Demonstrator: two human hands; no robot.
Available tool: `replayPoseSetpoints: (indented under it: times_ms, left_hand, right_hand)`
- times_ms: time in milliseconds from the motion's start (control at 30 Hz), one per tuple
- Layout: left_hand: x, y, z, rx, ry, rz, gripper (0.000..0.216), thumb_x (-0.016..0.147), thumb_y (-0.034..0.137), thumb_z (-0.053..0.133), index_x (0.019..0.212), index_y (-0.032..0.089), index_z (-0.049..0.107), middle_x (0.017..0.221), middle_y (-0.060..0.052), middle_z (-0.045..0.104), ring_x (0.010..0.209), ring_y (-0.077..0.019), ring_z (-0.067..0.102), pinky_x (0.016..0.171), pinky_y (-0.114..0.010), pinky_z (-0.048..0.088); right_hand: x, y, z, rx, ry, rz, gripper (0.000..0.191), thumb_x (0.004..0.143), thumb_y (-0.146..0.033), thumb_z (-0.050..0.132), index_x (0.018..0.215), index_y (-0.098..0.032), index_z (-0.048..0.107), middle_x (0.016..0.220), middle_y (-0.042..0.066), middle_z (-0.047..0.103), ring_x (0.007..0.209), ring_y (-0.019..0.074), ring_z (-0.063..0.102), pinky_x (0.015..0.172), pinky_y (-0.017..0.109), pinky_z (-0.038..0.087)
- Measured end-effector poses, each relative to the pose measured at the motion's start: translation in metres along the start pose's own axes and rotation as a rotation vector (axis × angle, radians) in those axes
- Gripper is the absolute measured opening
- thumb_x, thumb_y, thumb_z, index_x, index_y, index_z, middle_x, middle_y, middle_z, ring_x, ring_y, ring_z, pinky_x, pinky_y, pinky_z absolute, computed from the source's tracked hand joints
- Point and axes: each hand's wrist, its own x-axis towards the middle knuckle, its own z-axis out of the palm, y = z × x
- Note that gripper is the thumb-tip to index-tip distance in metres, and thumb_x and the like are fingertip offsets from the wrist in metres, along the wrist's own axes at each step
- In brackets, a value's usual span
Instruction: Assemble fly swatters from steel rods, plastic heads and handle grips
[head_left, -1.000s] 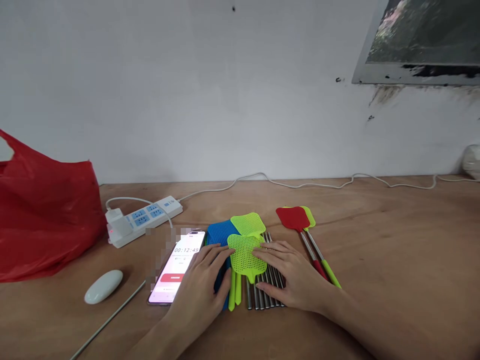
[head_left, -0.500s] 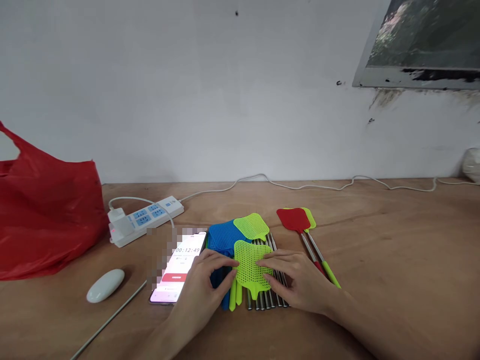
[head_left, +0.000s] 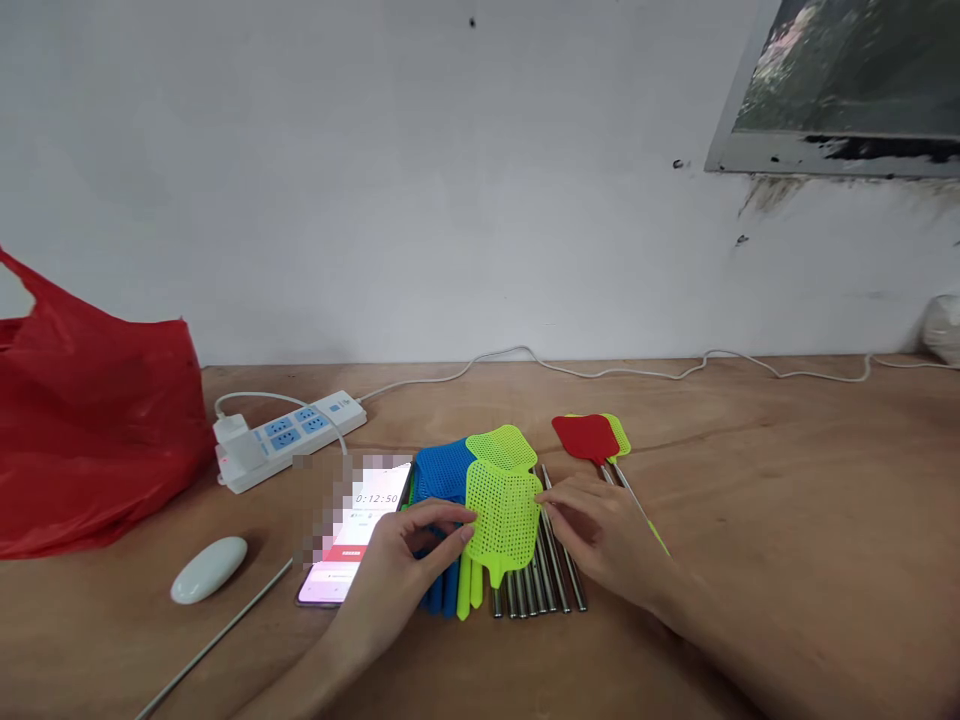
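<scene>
A yellow-green mesh fly swatter head point(head_left: 502, 510) with a short socket at its near end is held up between my hands, with no rod on it. My left hand point(head_left: 409, 560) pinches its left edge between thumb and fingers. At the opposite edge, my right hand point(head_left: 611, 535) holds it with the fingertips. Beneath lie several bare metal rods point(head_left: 561, 575), side by side. Left of the rods are yellow-green handles point(head_left: 464, 590) and blue handles point(head_left: 450, 590), partly covered by my left hand. Behind them rest blue swatter heads point(head_left: 442, 470) and another yellow-green head point(head_left: 506, 447).
A red swatter point(head_left: 585, 436) and a yellow-green swatter point(head_left: 621, 436) lie to the right, handles partly behind my right hand. On the left are a lit phone point(head_left: 330, 580), a white mouse point(head_left: 210, 570), a power strip point(head_left: 300, 440) and a red plastic bag point(head_left: 97, 430).
The held swatter head has risen slightly and tilted up off the rods. My right hand has shifted a little right, its fingers now at the head's edge instead of over its mesh.
</scene>
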Motion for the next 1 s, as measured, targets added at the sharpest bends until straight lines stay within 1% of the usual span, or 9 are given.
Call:
replayPoseSetpoints:
  times_ms: [133, 267, 367, 467, 567, 700, 800, 900, 1000]
  left_hand:
    - [0.002, -0.009, -0.004, -0.079, 0.042, -0.059, 0.026, 0.077, 0.040, 0.075, 0.095, 0.021, 0.075, 0.075, 0.000, 0.069, 0.067, -0.0183, 0.066, 0.066, -0.032, 0.056]
    - [0.003, -0.012, -0.003, -0.100, 0.014, -0.077, 0.022, 0.079, 0.038, 0.074, 0.092, 0.020, 0.071, 0.067, 0.002, 0.065, 0.064, -0.0171, 0.065, 0.065, -0.031, 0.054]
    - [0.002, -0.010, -0.002, -0.111, 0.012, -0.041, 0.023, 0.079, 0.037, 0.074, 0.092, 0.020, 0.064, 0.074, 0.001, 0.065, 0.065, -0.0155, 0.062, 0.063, -0.030, 0.053]
    - [0.002, -0.008, -0.002, -0.166, 0.022, 0.010, 0.027, 0.081, 0.038, 0.072, 0.097, 0.020, 0.059, 0.086, -0.002, 0.064, 0.072, -0.0162, 0.061, 0.060, -0.030, 0.055]
    - [0.003, -0.010, -0.002, -0.225, 0.019, 0.016, 0.028, 0.084, 0.037, 0.069, 0.103, 0.021, 0.056, 0.083, 0.000, 0.061, 0.072, -0.0162, 0.061, 0.061, -0.031, 0.056]
    - [0.003, -0.011, -0.004, -0.246, 0.020, -0.019, 0.032, 0.085, 0.037, 0.068, 0.110, 0.021, 0.057, 0.085, 0.000, 0.061, 0.075, -0.0172, 0.063, 0.064, -0.032, 0.057]
    - [0.003, -0.007, -0.004, -0.224, -0.007, -0.070, 0.032, 0.084, 0.039, 0.068, 0.109, 0.020, 0.063, 0.091, -0.003, 0.065, 0.082, -0.0198, 0.064, 0.067, -0.033, 0.057]
    - [0.002, -0.002, -0.005, -0.218, -0.035, -0.114, 0.028, 0.083, 0.038, 0.068, 0.103, 0.019, 0.068, 0.100, -0.006, 0.069, 0.087, -0.0209, 0.065, 0.072, -0.034, 0.057]
    - [0.001, 0.001, -0.005, -0.259, -0.014, -0.131, 0.025, 0.082, 0.033, 0.069, 0.102, 0.019, 0.069, 0.103, -0.006, 0.071, 0.088, -0.0205, 0.066, 0.073, -0.033, 0.057]
  right_hand:
    - [0.000, 0.008, 0.001, -0.262, -0.029, 0.138, 0.014, 0.087, -0.017, 0.056, 0.095, -0.023, 0.065, 0.089, 0.005, 0.072, 0.082, 0.0232, 0.067, 0.068, 0.032, 0.047]
    - [-0.003, 0.009, 0.004, -0.371, -0.124, 0.282, 0.006, 0.084, -0.023, 0.061, 0.089, -0.024, 0.057, 0.081, 0.001, 0.070, 0.071, 0.0223, 0.066, 0.057, 0.029, 0.036]
    - [-0.004, 0.008, 0.006, -0.411, -0.155, 0.335, 0.010, 0.084, -0.023, 0.061, 0.085, -0.024, 0.051, 0.074, -0.001, 0.068, 0.062, 0.0204, 0.064, 0.053, 0.028, 0.027]
    - [-0.005, 0.006, 0.008, -0.451, -0.184, 0.358, 0.012, 0.082, -0.020, 0.060, 0.087, -0.024, 0.049, 0.076, 0.000, 0.069, 0.062, 0.0205, 0.064, 0.052, 0.028, 0.023]
    - [-0.005, 0.005, 0.007, -0.494, -0.215, 0.402, 0.016, 0.081, -0.017, 0.059, 0.092, -0.024, 0.050, 0.078, 0.002, 0.070, 0.064, 0.0227, 0.065, 0.051, 0.028, 0.021]
    - [-0.006, 0.008, 0.007, -0.507, -0.214, 0.439, 0.023, 0.078, -0.013, 0.058, 0.097, -0.023, 0.051, 0.081, 0.004, 0.069, 0.068, 0.0254, 0.066, 0.052, 0.028, 0.021]
    - [-0.006, 0.013, 0.008, -0.470, -0.207, 0.448, 0.025, 0.076, -0.010, 0.056, 0.097, -0.022, 0.051, 0.082, 0.005, 0.068, 0.070, 0.0256, 0.065, 0.053, 0.028, 0.023]
    - [-0.006, 0.017, 0.007, -0.375, -0.150, 0.431, 0.027, 0.076, -0.010, 0.053, 0.101, -0.021, 0.051, 0.072, 0.001, 0.064, 0.066, 0.0226, 0.062, 0.055, 0.027, 0.027]
    - [-0.003, 0.015, 0.004, -0.263, -0.065, 0.417, 0.031, 0.075, -0.012, 0.050, 0.105, -0.021, 0.051, 0.059, -0.005, 0.055, 0.058, 0.0195, 0.056, 0.056, 0.027, 0.031]
